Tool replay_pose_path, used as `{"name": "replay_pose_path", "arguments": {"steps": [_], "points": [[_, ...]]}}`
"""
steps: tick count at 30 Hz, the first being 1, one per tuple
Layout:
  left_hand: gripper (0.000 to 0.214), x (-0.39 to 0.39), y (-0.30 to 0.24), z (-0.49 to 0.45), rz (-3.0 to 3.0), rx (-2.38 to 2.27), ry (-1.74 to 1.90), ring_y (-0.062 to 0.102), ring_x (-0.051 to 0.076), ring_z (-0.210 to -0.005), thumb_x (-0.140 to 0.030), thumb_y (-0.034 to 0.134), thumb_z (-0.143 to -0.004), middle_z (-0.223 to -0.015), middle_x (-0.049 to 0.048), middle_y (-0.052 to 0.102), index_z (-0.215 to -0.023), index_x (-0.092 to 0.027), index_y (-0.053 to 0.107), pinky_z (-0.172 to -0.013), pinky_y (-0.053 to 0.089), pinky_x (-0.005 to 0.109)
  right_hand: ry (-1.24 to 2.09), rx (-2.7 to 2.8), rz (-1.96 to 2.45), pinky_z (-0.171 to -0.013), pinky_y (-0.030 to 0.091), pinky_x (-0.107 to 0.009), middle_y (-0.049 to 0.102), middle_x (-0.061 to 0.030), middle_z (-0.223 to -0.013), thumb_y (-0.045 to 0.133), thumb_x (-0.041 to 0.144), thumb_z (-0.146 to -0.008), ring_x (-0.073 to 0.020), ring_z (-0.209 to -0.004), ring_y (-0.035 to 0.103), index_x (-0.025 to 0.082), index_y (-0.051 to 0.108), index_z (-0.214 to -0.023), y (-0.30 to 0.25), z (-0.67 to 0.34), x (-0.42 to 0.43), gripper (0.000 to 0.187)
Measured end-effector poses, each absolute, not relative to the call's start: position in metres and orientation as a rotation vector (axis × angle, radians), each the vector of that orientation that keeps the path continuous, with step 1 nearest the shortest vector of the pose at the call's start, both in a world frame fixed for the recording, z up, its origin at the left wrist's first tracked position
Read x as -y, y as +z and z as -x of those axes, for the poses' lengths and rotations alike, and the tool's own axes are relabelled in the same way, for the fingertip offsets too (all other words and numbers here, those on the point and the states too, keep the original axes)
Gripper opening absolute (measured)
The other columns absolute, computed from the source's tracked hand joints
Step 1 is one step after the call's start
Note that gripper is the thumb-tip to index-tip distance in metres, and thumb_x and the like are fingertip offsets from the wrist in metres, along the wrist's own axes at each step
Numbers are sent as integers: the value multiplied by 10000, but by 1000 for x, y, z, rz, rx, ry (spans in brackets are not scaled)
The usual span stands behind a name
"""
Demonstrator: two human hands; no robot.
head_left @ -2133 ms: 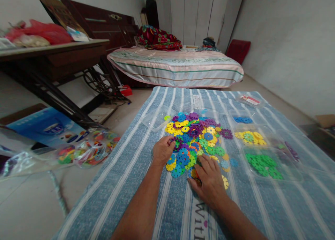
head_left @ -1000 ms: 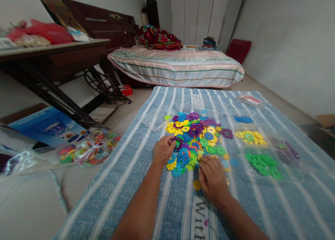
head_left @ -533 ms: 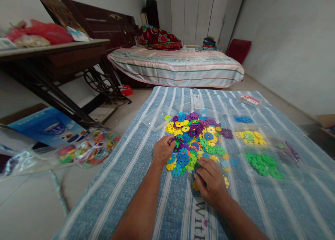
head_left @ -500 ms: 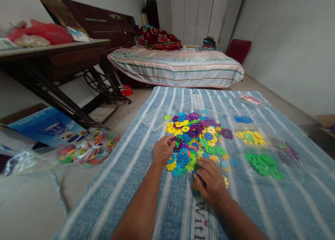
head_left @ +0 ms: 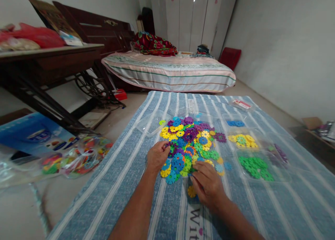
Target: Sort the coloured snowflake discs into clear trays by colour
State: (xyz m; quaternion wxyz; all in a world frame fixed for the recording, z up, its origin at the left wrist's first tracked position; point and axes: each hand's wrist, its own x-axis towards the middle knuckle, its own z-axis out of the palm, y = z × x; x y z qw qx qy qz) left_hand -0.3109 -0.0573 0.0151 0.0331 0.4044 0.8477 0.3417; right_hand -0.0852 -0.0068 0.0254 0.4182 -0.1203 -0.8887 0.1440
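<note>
A heap of notched plastic discs [head_left: 178, 162] in yellow, blue, purple, green and orange lies on the striped cloth. At its left edge is my left hand [head_left: 157, 156], thumb and fingers pinched together beside purple and green discs; a small dark purple bit shows at the fingertips. My right hand [head_left: 208, 181] bends over the near edge of the heap, its fingers closed together. What lies between those fingertips is hidden. Just below them, a yellow disc [head_left: 192, 191] rests apart from the heap.
Clear boxes to the right hold green discs [head_left: 255, 167], yellow discs [head_left: 244, 141], blue discs [head_left: 235, 123] and purple discs [head_left: 280, 153]. A clear tray [head_left: 148, 126] stands behind the heap on the left. Beyond are a bed [head_left: 170, 72] and a sewing-machine table [head_left: 52, 53].
The whole view has shifted, so the scene sits further left and slightly lower. Both hands keep nearly the same places by the heap. A yellow disc right of my right hand is now hidden.
</note>
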Motion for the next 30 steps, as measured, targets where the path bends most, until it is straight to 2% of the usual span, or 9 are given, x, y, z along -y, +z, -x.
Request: {"name": "replay_pose_path", "arguments": {"steps": [4,9,15,19,24,30], "points": [[223,58,16,312,-1249,-2597,1052,574,120,-708,-276,553,-755,-735,-18,632,-941,-228,668,-639,434,217,128,2117,436,-871,492,-425,649,-77,-928,533,150,-816,-210,-992,582,202,625,-904,49,73,-41,137],[233,58,17,311,-1242,-2601,1048,581,125,-722,-289,552,-758,-746,-16,640,-952,-228,667,-644,441,219,-210,1825,855,-922,416,-532,614,-150,-1055,549,226,-826,-290,-1080,533,150,590,-1062,69,61,-89,252],[245,58,15,312,-1259,-2611,1034,588,129,-727,-302,535,-773,-764,-4,648,-963,-217,665,-656,447,222,56,2099,522,-878,489,-430,624,-90,-986,527,143,-823,-217,-1020,558,191,600,-961,28,88,-39,164],[243,57,15,313,-1269,-2610,1024,587,130,-726,-300,535,-771,-756,-6,647,-960,-221,665,-669,448,228,212,2209,420,-866,498,-424,633,-82,-954,508,127,-827,-210,-1017,558,187,612,-947,11,100,-10,169],[251,57,16,313,-1256,-2602,1032,587,134,-713,-307,535,-766,-752,-5,650,-962,-221,665,-655,447,232,251,2216,416,-864,496,-409,638,-72,-907,489,114,-838,-196,-977,565,185,619,-922,19,98,-9,171],[267,57,18,313,-1260,-2591,1036,592,135,-729,-316,515,-776,-795,10,654,-970,-205,662,-653,448,230,143,2225,472,-820,495,-334,651,-65,-836,497,165,-848,-168,-870,586,177,635,-844,56,76,-44,138]]}}
